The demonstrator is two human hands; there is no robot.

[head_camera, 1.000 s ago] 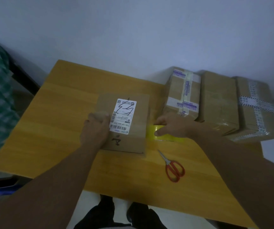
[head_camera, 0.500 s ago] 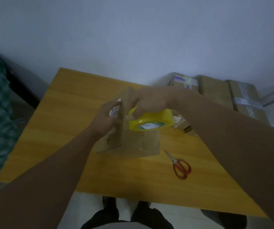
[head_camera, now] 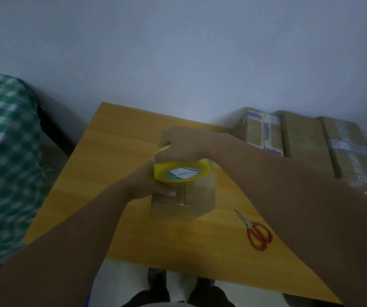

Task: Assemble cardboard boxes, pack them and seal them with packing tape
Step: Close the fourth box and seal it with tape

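Red-handled scissors (head_camera: 258, 234) lie flat on the yellow table (head_camera: 116, 165), near its front edge and apart from the rest. Beyond them a cardboard box (head_camera: 184, 200) stands mid-table, its centre seam facing up. The left hand (head_camera: 150, 185) lies against the box's left side, fingers spread on its top. The right hand (head_camera: 187, 145) grips a yellow tape roll (head_camera: 181, 170) from above, holding it over the box. Three sealed boxes (head_camera: 302, 140) sit side by side at the far right
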